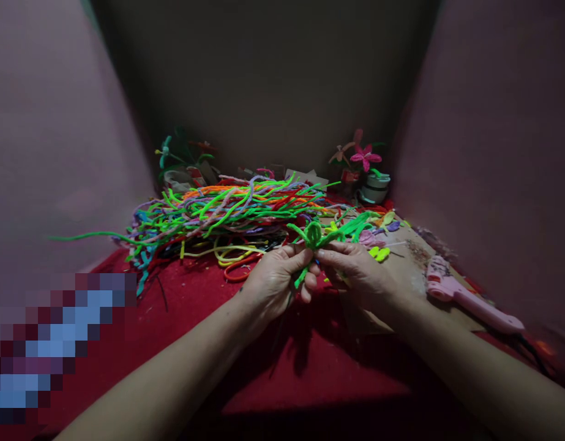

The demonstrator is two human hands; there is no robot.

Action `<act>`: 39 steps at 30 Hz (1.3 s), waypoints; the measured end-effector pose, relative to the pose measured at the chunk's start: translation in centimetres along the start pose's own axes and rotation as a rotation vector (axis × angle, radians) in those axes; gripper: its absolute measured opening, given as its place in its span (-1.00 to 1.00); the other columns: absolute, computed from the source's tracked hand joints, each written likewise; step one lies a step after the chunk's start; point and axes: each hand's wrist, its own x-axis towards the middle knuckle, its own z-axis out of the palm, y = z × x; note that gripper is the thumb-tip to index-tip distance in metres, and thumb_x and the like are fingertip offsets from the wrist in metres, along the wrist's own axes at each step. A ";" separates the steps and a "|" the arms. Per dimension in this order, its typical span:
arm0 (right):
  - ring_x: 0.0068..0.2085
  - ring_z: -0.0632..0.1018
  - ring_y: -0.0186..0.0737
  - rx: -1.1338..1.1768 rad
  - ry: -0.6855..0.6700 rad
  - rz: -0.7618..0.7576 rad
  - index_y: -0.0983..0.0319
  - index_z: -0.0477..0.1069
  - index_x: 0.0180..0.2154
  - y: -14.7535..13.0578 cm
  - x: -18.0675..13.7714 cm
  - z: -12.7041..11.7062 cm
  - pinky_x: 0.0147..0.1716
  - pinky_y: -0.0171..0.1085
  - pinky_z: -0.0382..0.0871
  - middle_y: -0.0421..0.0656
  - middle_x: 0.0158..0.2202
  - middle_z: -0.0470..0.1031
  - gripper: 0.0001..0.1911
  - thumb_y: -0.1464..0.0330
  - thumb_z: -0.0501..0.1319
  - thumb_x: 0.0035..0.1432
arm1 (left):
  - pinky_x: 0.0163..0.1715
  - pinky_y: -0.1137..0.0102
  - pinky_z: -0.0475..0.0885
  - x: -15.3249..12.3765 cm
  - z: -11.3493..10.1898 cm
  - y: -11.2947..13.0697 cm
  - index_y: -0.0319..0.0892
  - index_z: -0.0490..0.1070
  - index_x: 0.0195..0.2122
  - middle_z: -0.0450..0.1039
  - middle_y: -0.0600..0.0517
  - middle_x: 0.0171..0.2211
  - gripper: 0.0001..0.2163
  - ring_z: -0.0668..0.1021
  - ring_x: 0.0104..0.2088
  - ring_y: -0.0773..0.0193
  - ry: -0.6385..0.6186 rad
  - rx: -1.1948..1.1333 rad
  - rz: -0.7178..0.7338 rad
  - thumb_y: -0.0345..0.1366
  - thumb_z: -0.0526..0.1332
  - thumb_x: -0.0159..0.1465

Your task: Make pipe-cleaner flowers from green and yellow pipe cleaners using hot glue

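Between my hands, in the middle of the head view, is a green pipe-cleaner flower (314,235) with looped petals spreading upward and sideways. My left hand (282,269) pinches its base between thumb and fingers, and a green end pokes out below the thumb. From the other side my right hand (351,263) grips the flower near the same spot, thumb and forefinger together. Parts of the fingers of both hands are hidden behind the flower and each other. Just behind the right hand lie more green pipe-cleaner pieces (360,225).
A heap of coloured pipe cleaners (245,205) spreads across the back of the red cloth (194,318). On the right a pink glue gun (475,303) rests beside a cardboard sheet (401,260). Finished flowers (365,157) stand by a small pot (374,187). Walls close in both sides.
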 end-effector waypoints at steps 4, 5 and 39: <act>-0.58 0.26 -0.45 -0.057 0.040 -0.086 0.28 0.41 -0.55 0.3 -0.1 0.4 -0.53 -0.35 0.10 -0.28 -0.60 0.35 -0.80 0.28 0.25 -0.04 | -0.84 0.61 0.31 0.0 0.0 -0.1 -0.27 0.35 -0.39 0.36 0.10 -0.63 -0.91 0.35 -0.75 0.50 0.011 0.013 0.005 -0.35 0.23 0.14; -0.55 0.27 -0.44 -0.080 0.055 -0.115 0.28 0.39 -0.57 0.3 -0.2 0.5 -0.50 -0.34 0.11 -0.27 -0.59 0.35 -0.78 0.27 0.24 -0.03 | -0.84 0.62 0.29 0.1 0.0 -0.1 -0.27 0.35 -0.39 0.36 0.11 -0.63 -0.89 0.34 -0.75 0.51 0.014 0.022 0.015 -0.34 0.24 0.13; -0.56 0.18 -0.43 0.102 0.031 -0.094 0.27 0.39 -0.65 0.9 -0.4 0.3 -0.52 -0.34 0.07 -0.30 -0.65 0.24 -0.79 0.31 0.37 -0.21 | -0.79 0.64 -0.02 -0.8 0.1 0.5 -0.23 0.29 -0.41 0.13 0.21 -0.69 -0.91 0.02 -0.77 0.59 -0.129 0.040 -0.045 -0.33 0.17 0.17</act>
